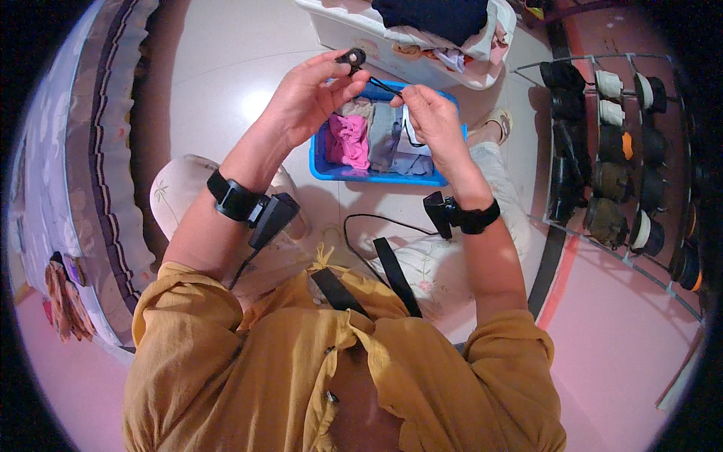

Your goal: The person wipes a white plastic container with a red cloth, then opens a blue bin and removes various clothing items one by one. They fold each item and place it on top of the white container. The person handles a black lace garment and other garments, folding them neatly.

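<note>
My left hand is closed on a small black looped item with a round opening, its exact kind unclear. From there a thin black cord runs to my right hand, whose fingers pinch it. A further loop of cord hangs below the right hand. Both hands are over a blue plastic basket on the floor. Inside it lie a bright pink cloth, folded grey cloth and pale pieces, partly hidden by my right hand.
A white tub heaped with clothes stands beyond the basket. At right is a metal rack of shoes; at left, a bed with a patterned cover. My bent legs flank the basket. A black cable crosses my lap from a wrist device.
</note>
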